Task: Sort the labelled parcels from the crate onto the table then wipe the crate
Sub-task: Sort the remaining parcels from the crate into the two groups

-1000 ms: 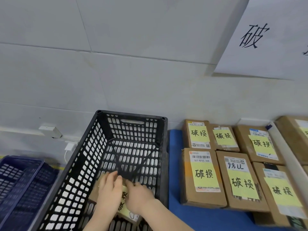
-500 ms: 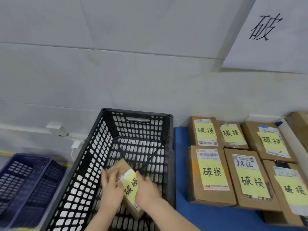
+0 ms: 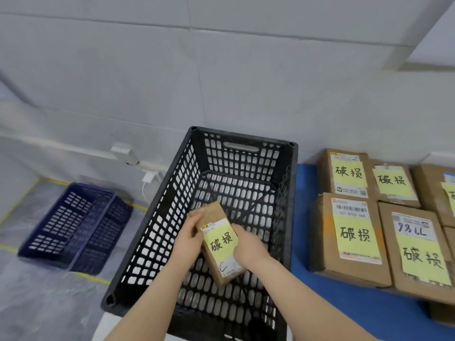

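Note:
A black slotted crate (image 3: 170, 200) stands in front of me. Inside it, above the floor, I hold a small brown parcel (image 3: 220, 244) with a yellow handwritten label, tilted with its far end up. My left hand (image 3: 188, 236) grips its left side and my right hand (image 3: 248, 247) grips its right side. No other parcel shows in the crate. On the blue table (image 3: 302, 242) to the right lie several brown parcels (image 3: 349, 239) with the same yellow labels, set in rows.
A dark blue crate (image 3: 71, 225) lies on the plastic-covered floor at the left. A white wall runs behind, with a socket and a white charger (image 3: 149, 177). A white sheet hangs at the upper right, above the table.
Both hands have lifted the parcel up from the crate floor, and its label now faces me. The camera has swung left and down a little.

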